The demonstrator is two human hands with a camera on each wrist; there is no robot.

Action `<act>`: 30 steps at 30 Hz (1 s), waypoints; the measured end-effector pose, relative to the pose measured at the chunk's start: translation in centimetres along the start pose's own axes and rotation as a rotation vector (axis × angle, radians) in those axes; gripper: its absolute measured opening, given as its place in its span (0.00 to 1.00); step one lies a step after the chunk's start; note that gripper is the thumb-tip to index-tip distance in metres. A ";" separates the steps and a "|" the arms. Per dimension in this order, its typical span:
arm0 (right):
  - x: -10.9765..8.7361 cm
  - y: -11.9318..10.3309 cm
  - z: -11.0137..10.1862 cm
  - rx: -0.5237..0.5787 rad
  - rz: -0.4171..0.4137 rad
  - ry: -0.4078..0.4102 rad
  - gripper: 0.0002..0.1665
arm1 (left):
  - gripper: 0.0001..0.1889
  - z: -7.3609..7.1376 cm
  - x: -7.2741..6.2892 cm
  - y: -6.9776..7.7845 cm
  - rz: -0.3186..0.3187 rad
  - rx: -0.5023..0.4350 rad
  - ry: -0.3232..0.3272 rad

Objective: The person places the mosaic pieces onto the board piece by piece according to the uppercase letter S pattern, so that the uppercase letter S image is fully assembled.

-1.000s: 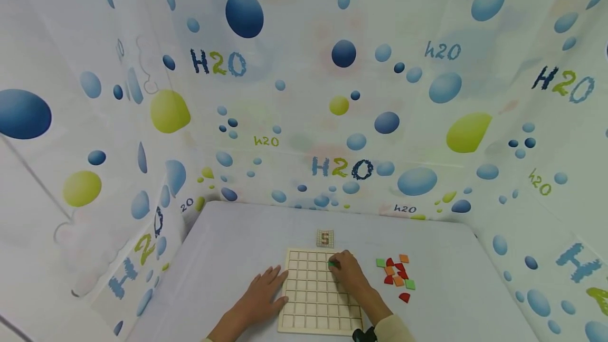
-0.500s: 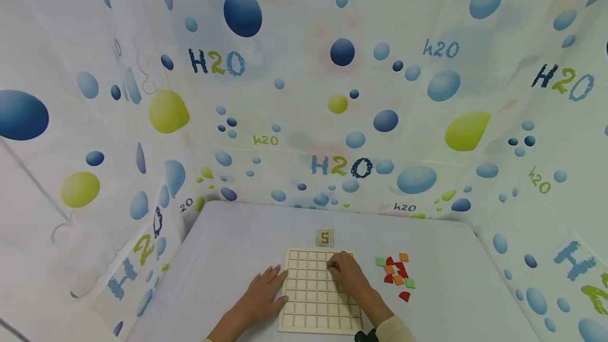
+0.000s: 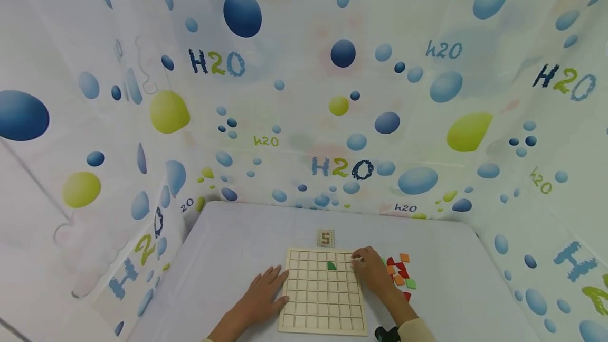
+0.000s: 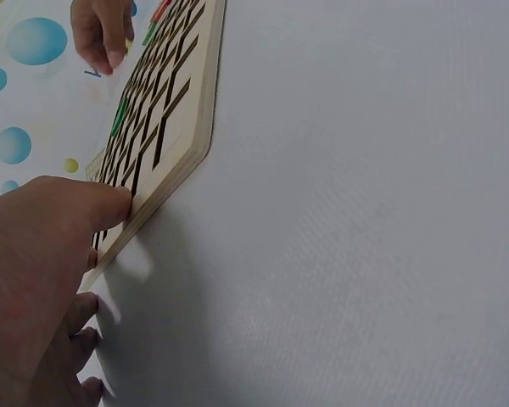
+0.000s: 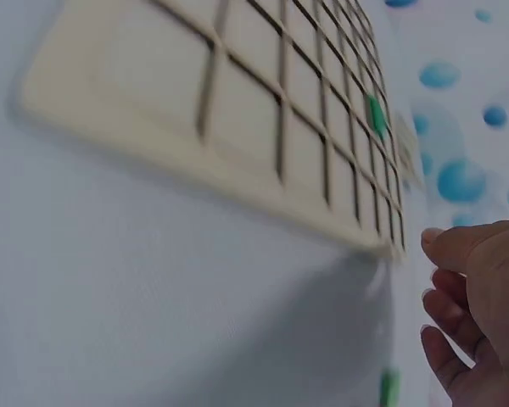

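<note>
A pale wooden grid board [image 3: 322, 331] lies on the white table, with a dark green quarter-round tile [image 3: 331, 266] in a cell of its upper part. My left hand [image 3: 260, 294] rests at the board's left edge, fingers spread. In the left wrist view the left thumb [image 4: 110, 203] touches the board's rim. My right hand [image 3: 372, 271] is over the board's upper right edge, its fingers loosely bent. The right wrist view shows no tile between thumb and fingers of that hand [image 5: 492, 297], which hangs just off the board's corner.
Right of the board lie several loose tiles: orange squares [image 3: 404, 258], red quarter-rounds [image 3: 401, 266] and light green squares [image 3: 411, 284], partly hidden by the right hand. A small patterned card [image 3: 325, 238] lies beyond the board. A bubble-printed curtain [image 3: 294, 99] surrounds the table.
The right hand has let go of the dark green tile, which now shows in its cell, and has moved right towards the loose tiles. The left hand stays in place.
</note>
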State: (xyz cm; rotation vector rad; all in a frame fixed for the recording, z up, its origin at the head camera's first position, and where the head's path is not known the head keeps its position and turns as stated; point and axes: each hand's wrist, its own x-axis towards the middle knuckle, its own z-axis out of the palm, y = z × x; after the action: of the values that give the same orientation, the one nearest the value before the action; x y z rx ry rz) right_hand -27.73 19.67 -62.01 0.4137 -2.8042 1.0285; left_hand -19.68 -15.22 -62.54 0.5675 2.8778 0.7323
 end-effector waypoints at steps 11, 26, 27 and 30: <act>-0.8 7.3 -8.8 -0.108 0.309 -0.062 0.19 | 0.35 0.0 0.0 0.1 -0.022 -0.015 0.004; -1.5 9.3 -9.1 -0.088 0.318 -0.067 0.19 | 0.35 0.3 0.1 -0.2 -0.009 -0.013 0.005; -1.6 9.3 -9.0 -0.089 0.314 -0.062 0.19 | 0.35 0.3 0.1 -0.2 -0.009 -0.008 0.005; -1.5 9.4 -8.8 -0.094 0.314 -0.051 0.18 | 0.35 0.1 0.1 0.0 -0.007 -0.007 0.010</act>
State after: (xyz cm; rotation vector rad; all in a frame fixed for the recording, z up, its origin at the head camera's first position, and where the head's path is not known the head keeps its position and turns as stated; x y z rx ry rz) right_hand -28.84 32.56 -61.43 -0.0138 -3.0136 0.9433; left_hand -19.73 -15.17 -62.69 0.5549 2.8833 0.7465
